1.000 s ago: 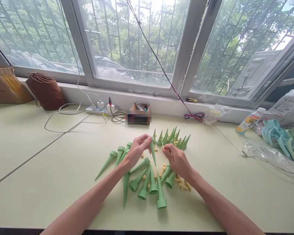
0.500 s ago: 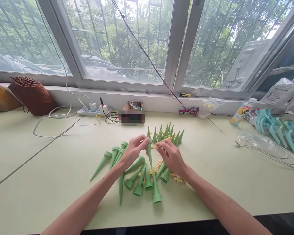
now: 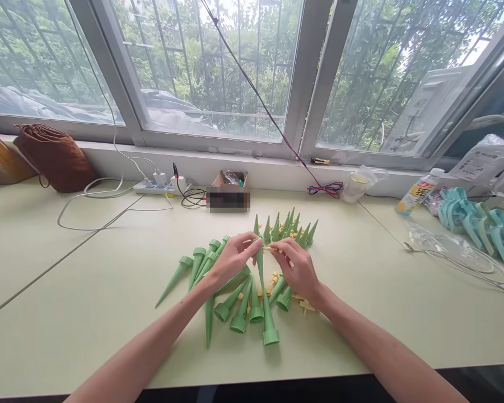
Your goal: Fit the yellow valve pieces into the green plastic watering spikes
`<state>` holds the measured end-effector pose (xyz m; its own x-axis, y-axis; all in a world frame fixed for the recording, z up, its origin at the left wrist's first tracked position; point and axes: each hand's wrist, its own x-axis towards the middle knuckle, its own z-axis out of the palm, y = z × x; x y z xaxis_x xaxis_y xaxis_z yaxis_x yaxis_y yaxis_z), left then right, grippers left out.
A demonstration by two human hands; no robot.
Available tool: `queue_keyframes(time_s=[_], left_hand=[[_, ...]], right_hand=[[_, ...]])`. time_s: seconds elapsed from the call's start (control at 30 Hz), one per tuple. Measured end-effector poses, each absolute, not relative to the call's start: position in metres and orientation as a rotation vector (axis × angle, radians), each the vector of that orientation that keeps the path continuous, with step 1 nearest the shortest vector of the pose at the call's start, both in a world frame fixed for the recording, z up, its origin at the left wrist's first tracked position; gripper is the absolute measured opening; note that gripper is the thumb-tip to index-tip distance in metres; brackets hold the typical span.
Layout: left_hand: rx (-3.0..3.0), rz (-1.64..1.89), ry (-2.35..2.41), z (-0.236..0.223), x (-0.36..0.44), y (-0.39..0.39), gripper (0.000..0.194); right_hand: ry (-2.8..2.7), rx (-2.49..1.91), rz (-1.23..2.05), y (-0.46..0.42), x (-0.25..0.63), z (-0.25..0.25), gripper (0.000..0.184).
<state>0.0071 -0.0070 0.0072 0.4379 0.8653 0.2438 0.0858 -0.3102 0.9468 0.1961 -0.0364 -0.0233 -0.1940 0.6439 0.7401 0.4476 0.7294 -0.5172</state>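
My left hand (image 3: 234, 258) is closed around the capped upper end of a green plastic spike (image 3: 260, 267), whose point hangs down. Pinched in the fingers of my right hand (image 3: 297, 267) is a small yellow plastic piece (image 3: 269, 249), its inner end at the side of the spike; whether it enters the spike cannot be made out. Several loose green spikes (image 3: 270, 324) lie below and left of my hands. Loose yellow pieces (image 3: 306, 305) are scattered under and beside my right hand. Behind my hands, a group of green spikes (image 3: 293, 224) stands points up with yellow pieces among them.
Along the sill stand a brown drawstring bag (image 3: 54, 159), a power strip (image 3: 145, 187) with cables, and a small cardboard box (image 3: 228, 198). To the right are a bottle (image 3: 419, 193), turquoise clips (image 3: 466, 212), plastic wrap and a cable. The table's front edge runs below my forearms.
My right hand has brought the yellow piece up against the side of the held spike. My left hand has shifted slightly right with the spike. The view has moved a little.
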Motion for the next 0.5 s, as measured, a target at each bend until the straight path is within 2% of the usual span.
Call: queue_keyframes(time_s=[0.5], left_hand=[[1.745,1.043,0.869,0.0062,0.0097,-0.0097,0.028]], right_hand=[[-1.845,-0.837,0.228,-0.0381,0.1955,-0.0228,0.016]])
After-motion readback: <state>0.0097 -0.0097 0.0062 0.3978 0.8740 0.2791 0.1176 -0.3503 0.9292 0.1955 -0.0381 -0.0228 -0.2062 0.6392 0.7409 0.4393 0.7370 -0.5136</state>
